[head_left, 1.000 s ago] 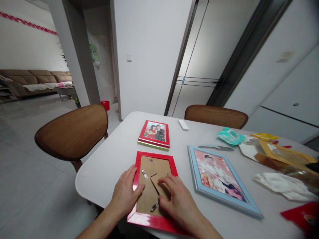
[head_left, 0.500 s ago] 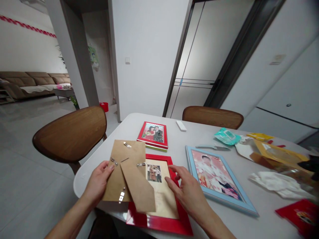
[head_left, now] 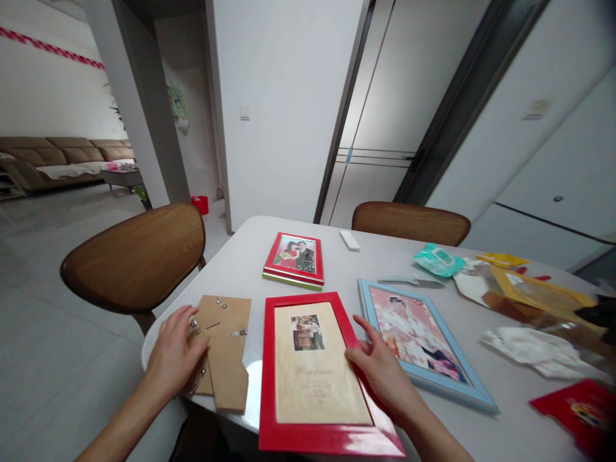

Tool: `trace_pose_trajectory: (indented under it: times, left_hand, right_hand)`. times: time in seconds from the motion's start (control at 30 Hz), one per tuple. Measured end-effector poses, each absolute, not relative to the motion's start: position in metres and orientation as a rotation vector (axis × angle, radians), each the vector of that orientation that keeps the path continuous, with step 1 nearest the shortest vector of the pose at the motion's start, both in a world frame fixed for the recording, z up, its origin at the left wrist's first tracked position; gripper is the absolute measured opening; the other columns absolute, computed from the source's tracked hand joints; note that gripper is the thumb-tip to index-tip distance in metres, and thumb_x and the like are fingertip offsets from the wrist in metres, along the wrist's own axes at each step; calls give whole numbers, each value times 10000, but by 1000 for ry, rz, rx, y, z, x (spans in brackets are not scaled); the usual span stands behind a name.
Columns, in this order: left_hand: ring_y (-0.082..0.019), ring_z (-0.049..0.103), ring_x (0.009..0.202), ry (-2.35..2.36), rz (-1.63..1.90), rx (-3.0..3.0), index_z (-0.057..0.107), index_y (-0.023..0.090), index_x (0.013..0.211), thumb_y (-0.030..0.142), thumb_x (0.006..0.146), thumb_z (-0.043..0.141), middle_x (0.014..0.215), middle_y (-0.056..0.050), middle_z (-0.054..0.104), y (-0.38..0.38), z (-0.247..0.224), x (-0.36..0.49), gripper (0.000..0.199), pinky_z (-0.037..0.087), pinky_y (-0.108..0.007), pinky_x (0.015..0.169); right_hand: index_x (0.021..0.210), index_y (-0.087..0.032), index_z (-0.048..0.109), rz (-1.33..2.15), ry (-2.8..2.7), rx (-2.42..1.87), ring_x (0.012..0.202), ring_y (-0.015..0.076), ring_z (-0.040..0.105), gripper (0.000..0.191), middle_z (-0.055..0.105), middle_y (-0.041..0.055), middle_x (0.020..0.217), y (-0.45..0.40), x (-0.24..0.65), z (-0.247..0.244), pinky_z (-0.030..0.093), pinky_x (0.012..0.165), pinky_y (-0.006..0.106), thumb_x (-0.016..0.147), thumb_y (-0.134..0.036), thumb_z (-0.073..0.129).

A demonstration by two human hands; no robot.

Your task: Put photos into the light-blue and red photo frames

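Note:
My left hand (head_left: pixel 178 353) holds a brown picture-frame backing board (head_left: pixel 231 346) by its left side, at the table's near left edge. The board has metal clips and a stand leg facing up. My right hand (head_left: pixel 378 366) grips the right side of a red picture frame (head_left: pixel 332 439), its thumb over the rim. Inside the red frame is a cream sheet (head_left: pixel 312 391) with a small photo (head_left: pixel 308 332) near its top. Just right of my right hand lies a light blue frame (head_left: pixel 447 391) holding a pink picture.
Behind, a smaller red frame (head_left: pixel 317 260) lies on a green-edged one. A knife (head_left: pixel 426 283), teal wipes pack (head_left: pixel 439 260), opened yellow package (head_left: pixel 534 292), white cloth (head_left: pixel 539 353) and red packet (head_left: pixel 577 414) lie right. Wooden chairs (head_left: pixel 139 256) stand around the white table (head_left: pixel 231 256).
The backing board has moved left and down off the red frame, uncovering the cream sheet. My right hand has closed on the red frame's right side; the frame has turned slightly and shifted right.

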State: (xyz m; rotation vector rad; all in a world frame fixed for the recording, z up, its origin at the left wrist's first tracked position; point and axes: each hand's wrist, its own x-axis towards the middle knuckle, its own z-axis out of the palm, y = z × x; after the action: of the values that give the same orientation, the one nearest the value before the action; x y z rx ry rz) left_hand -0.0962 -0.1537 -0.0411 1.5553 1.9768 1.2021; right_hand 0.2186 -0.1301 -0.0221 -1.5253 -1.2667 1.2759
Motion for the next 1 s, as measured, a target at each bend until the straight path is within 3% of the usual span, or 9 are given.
trace_pose_trajectory:
  times: [0.1, 0.2, 0.3, 0.5, 0.7, 0.83, 1.0]
  left_hand:
    - [-251, 357, 1159, 1767, 1123, 1821, 432, 197, 1109, 265, 700, 509, 1225, -96, 415, -167, -34, -36, 421, 270, -446, 977]
    - [-272, 286, 1207, 1425, 952, 2076, 328, 219, 1217, 247, 630, 615, 1329, -106, 301, -183, -28, 28, 653, 292, -444, 980]
    - [-278, 319, 1179, 1219, 1008, 2287, 344, 180, 1192, 219, 626, 620, 1307, -126, 331, -190, -21, 65, 631, 318, -436, 967]
    - [-191, 509, 971, 1061, 1247, 2526, 269, 201, 1225, 84, 733, 467, 1081, -92, 533, -188, -6, 55, 543, 448, -297, 817]
    - [-153, 552, 843, 1587, 1527, 1793, 335, 269, 1188, 117, 713, 454, 981, -34, 523, -197, -8, -3, 513, 485, -230, 680]
    - [-150, 558, 775, 1529, 1437, 1186, 308, 191, 1173, 250, 677, 514, 891, -29, 507, -197, -25, -40, 539, 480, -234, 638]
    - [-126, 542, 619, 1509, 1240, 895, 280, 119, 1151, 316, 611, 561, 737, 9, 541, -189, -44, -57, 640, 437, -224, 561]
  right_hand:
    - [1327, -244, 66, 1592, -927, -1320, 552, 180, 616, 760, 659, 21, 798, -139, 214, -8, 465, 512, 297, 679, -274, 462]
    - [1331, -259, 68, 1614, -840, -1249, 605, 194, 629, 808, 667, 26, 853, -145, 208, 2, 476, 547, 316, 663, -287, 520]
    - [1322, -279, 125, 1626, -863, -1157, 647, 189, 628, 791, 662, 26, 900, -147, 207, 4, 476, 596, 323, 664, -301, 563]
    - [1313, -231, 182, 1523, -1029, -1221, 472, 126, 547, 789, 595, -50, 561, -140, 213, -6, 426, 486, 238, 661, -341, 611]
    - [1263, -114, 309, 1134, -1463, -1543, 545, 145, 562, 645, 611, -4, 654, -123, 224, -32, 429, 511, 247, 676, -289, 508]
    - [1194, -107, 423, 738, -1781, -1777, 580, 171, 572, 538, 642, 48, 774, -119, 227, -43, 435, 601, 288, 685, -285, 429]
    - [1188, -65, 427, 474, -1983, -1847, 723, 202, 582, 510, 617, 120, 934, -118, 227, -49, 433, 700, 316, 718, -256, 377]
